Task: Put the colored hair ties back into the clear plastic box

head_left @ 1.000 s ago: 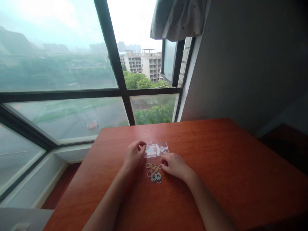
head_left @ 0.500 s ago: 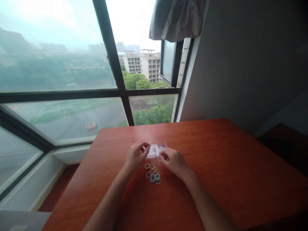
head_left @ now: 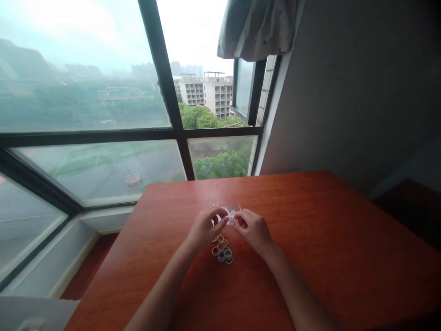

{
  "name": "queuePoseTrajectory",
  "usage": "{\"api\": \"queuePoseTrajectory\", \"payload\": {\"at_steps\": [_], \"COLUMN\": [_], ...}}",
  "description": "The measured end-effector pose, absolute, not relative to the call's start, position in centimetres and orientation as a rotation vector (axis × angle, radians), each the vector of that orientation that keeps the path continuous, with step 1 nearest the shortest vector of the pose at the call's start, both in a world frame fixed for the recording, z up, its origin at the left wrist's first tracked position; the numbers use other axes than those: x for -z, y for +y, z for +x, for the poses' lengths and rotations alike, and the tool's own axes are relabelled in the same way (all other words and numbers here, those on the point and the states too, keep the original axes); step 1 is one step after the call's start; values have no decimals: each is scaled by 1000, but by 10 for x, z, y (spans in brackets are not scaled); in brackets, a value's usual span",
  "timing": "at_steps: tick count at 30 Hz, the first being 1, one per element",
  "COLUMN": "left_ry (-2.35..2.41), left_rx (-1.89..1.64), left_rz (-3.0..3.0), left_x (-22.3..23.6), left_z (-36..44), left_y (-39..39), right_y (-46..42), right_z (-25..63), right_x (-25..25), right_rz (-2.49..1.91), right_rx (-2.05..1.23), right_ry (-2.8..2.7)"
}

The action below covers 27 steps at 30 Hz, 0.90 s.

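Note:
My left hand [head_left: 208, 225] and my right hand [head_left: 253, 228] meet fingertip to fingertip above the table. A small pale ring [head_left: 232, 222] shows between them, pinched in my right thumb and fingers. My left thumb and index finger close at its left side; what they grip is partly hidden. Just behind my fingers lies a clear plastic case [head_left: 237, 208] with whitish pieces in it, mostly covered by my hands. Nearer to me is a loose cluster of small rings [head_left: 223, 254] in yellowish, pinkish and blue-green tones, like slim tape rolls.
The reddish-brown wooden table [head_left: 327, 239] spreads under my arms. Beyond its far edge stand dark-framed windows [head_left: 177, 133], one pane swung outward. A grey curtain [head_left: 257, 34] hangs above, and a dark wall [head_left: 354, 101] rises at the right.
My left hand has moved right and closed in on my right hand. It now covers more of the case and some yellowish rings. The view has shifted slightly.

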<state>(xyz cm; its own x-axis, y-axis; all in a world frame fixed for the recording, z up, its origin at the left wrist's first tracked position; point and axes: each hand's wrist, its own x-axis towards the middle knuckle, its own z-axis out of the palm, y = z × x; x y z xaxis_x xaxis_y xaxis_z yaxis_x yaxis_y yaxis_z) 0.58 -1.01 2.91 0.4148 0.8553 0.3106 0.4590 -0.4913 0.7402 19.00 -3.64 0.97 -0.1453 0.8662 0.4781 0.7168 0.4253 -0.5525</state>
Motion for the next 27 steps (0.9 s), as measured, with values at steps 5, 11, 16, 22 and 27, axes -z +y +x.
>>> {"api": "queuePoseTrajectory", "payload": {"at_steps": [5,11,16,22,27], "left_ry": [1052,1087,1058,1054,1095], "left_rx": [-872,-880,-893,-873,-898], "left_rz": [2145,2109,2079,2087,2112], "left_x": [-29,-24,-25,-23,-22], "left_z": [7,9,9,9,4], "left_y": [-10,-10,-10,-10,-7], "right_y": [-37,-38,-38,-37,-38], "right_z": [189,189,189,189,188], "right_x": [-10,-11,-10,-10,-10], "right_rz": [-1315,-1278,-1279,-1265,-1273], "right_rx": [-230,-236,-232,-238,-237], "right_ry": [-1922,-1908,-1905,-1909,-1910]}}
